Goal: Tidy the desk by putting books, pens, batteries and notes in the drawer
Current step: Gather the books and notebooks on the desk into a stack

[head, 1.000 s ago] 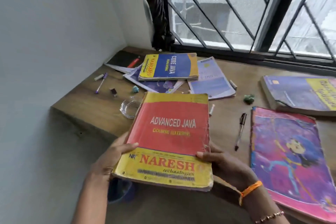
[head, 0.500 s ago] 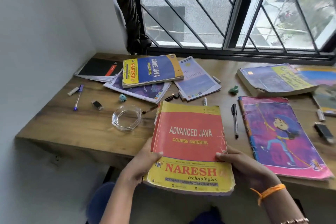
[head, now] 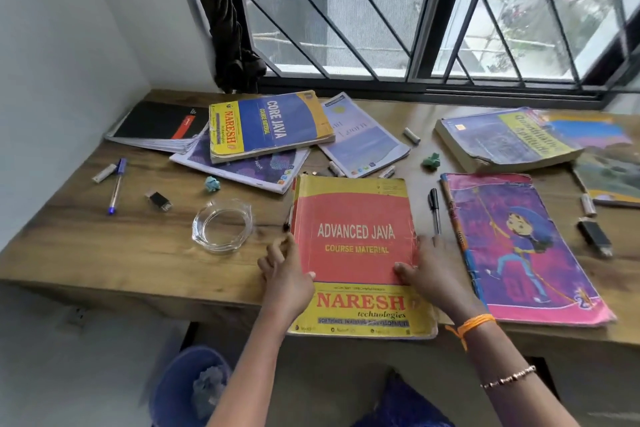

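The red and yellow Advanced Java book (head: 356,218) lies flat on the wooden desk (head: 104,246), its near end overhanging the front edge. My left hand (head: 284,276) grips its left edge and my right hand (head: 433,270) its right edge, thumbs on the cover. A black pen (head: 434,210) lies just right of it, then a pink picture book (head: 519,246). A blue Core Java book (head: 273,125) rests on other books at the back. A blue pen (head: 116,185), a battery (head: 411,135) and crumpled notes (head: 212,183) are scattered around. No drawer is in view.
A glass ashtray (head: 221,225) stands left of the book. A thick aptitude book (head: 502,139) and a black USB stick (head: 594,236) are at the right. A black notebook (head: 156,121) sits back left. A blue bin (head: 187,388) stands under the desk. Barred window behind.
The Advanced Java book has gone from being held up in front of the desk to lying down on the desk top, both hands still on its sides.
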